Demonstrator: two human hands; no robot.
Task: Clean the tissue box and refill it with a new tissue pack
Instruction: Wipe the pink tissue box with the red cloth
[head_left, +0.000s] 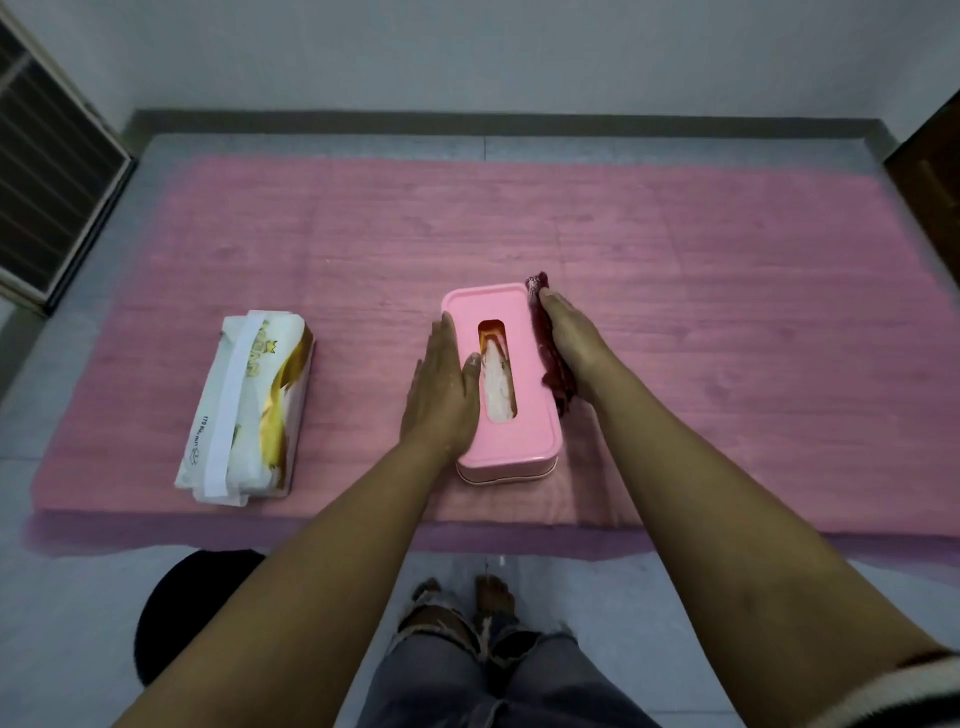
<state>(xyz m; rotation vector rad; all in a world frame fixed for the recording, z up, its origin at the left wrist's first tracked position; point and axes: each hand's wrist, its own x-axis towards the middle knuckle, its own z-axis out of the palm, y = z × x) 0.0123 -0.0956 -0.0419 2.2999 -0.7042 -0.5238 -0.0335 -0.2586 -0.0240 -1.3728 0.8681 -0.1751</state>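
A pink tissue box with a slotted lid lies on the pink mat; white tissue shows through the slot. My left hand lies flat against the box's left side, thumb on the lid, holding it steady. My right hand presses a dark red cloth against the box's right side. A new tissue pack, white with gold print, lies on the mat to the left of the box, apart from both hands.
The mat lies on a grey tiled floor with walls behind. A dark round object sits at my lower left. My legs and feet are below the mat's front edge. A barred frame stands at far left.
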